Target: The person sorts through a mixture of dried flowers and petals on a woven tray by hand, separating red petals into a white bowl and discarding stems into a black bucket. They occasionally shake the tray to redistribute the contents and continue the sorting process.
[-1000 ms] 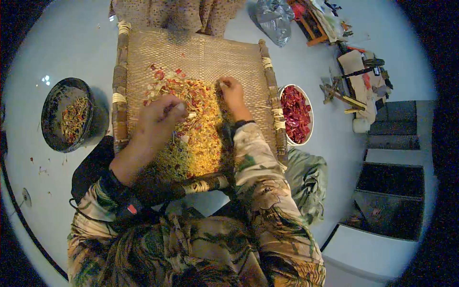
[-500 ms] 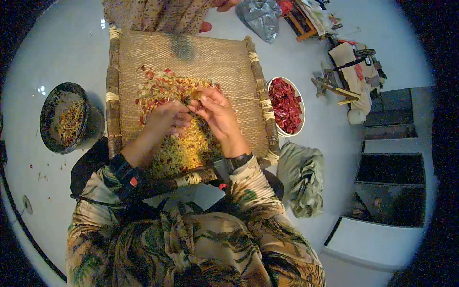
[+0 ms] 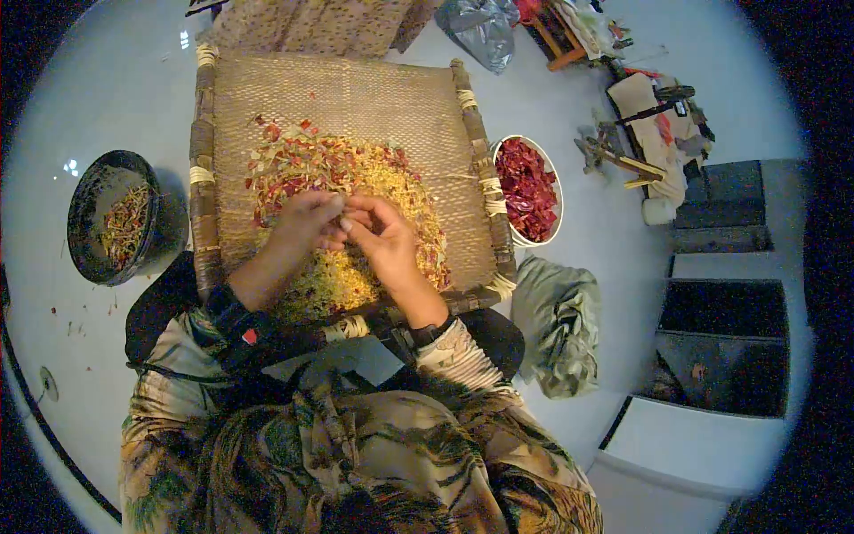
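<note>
My left hand and my right hand meet fingertip to fingertip above a woven tray with a wooden frame. Both hands are pinched closed around something too small to make out. Beneath them lies a spread of yellow seeds mixed with red and pale dried bits. The seeds continue toward the tray's near edge, partly hidden by my hands and wrists.
A black bucket holding stems and scraps stands at the left. On the right are a white tub of red pieces and a greenish sack. Farther back lie a grey plastic bag and a patterned cloth.
My right hand has come down and left, closing in on my left hand's fingertips. More yellow seeds show at its right. The view has shifted slightly.
</note>
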A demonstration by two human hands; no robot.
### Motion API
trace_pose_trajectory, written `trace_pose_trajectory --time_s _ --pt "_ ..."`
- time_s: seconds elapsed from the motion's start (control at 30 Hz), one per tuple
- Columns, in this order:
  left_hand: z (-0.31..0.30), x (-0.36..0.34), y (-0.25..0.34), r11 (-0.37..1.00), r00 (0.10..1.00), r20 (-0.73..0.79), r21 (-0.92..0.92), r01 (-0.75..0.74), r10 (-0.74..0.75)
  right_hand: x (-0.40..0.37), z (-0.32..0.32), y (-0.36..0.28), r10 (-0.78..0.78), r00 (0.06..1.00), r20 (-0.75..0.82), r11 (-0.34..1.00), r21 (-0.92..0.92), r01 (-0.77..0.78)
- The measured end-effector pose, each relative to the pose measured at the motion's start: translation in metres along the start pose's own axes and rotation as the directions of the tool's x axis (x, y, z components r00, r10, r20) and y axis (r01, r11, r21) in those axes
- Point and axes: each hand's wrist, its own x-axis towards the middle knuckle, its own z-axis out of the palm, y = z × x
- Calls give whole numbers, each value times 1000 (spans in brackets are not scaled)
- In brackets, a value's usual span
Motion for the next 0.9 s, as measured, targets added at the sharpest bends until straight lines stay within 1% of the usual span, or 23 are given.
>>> trace_pose_trajectory --time_s 0.03,0.1,0.13,0.17,0.23,0.27,0.37,0.47,0.57,0.6,0.67,0.7,0.77,0.8,0.87,0.9 --pt "2 -1 -3 999 997 -81 -52 5 -10 0 0 -7 69 995 -77 997 32 -67" --pt "0 1 -4 997 987 -156 -77 29 -41 12 -18 5 67 993 -102 988 -133 -81" --pt "-5 4 -4 997 987 -150 -51 52 -59 21 -32 16 66 991 -114 973 -215 -89" --pt "-10 6 -4 997 987 -144 -24 74 -77 31 -47 34 14 988 -152 941 -333 -64" --pt "-15 12 -9 995 989 -134 -83 52 -63 53 -83 76 -19 973 -230 889 -450 -89" --pt "-16 15 -11 993 990 -130 -114 41 -56 62 -95 84 -39 963 -266 857 -505 -105" --pt "-3 4 6 983 962 -262 -182 28 -76 84 -105 69 -94 968 -234 744 -662 -88" --pt "0 -3 14 978 971 -232 -209 13 -63 114 -110 72 -8 977 -215 664 -731 -155" --pt "-2 -3 17 987 983 -185 -158 -28 -1 141 -104 88 -77 978 -195 568 -814 -117" --pt "-3 -1 15 985 984 -176 -166 -39 9 146 -98 86 -105 977 -184 533 -840 -101" --pt "-5 2 10 981 988 -152 -184 -58 30 145 -91 82 -140 980 -142 364 -928 -82" --pt "-4 1 11 977 985 -166 -196 -80 47 146 -88 79 -155 981 -120 272 -959 -74" --pt "0 -2 12 968 978 -192 -220 -123 81 150 -90 93 -156 979 -133 322 -944 -76" --pt "-1 -2 12 972 981 -187 -214 -94 54 152 -89 93 -158 978 -139 346 -935 -77" --pt "-3 -2 14 979 985 -170 -201 -38 4 148 -92 93 -83 980 -183 512 -851 -115" --pt "-2 -2 15 989 977 -211 -146 -18 -13 143 -93 89 -47 978 -203 587 -798 -137"
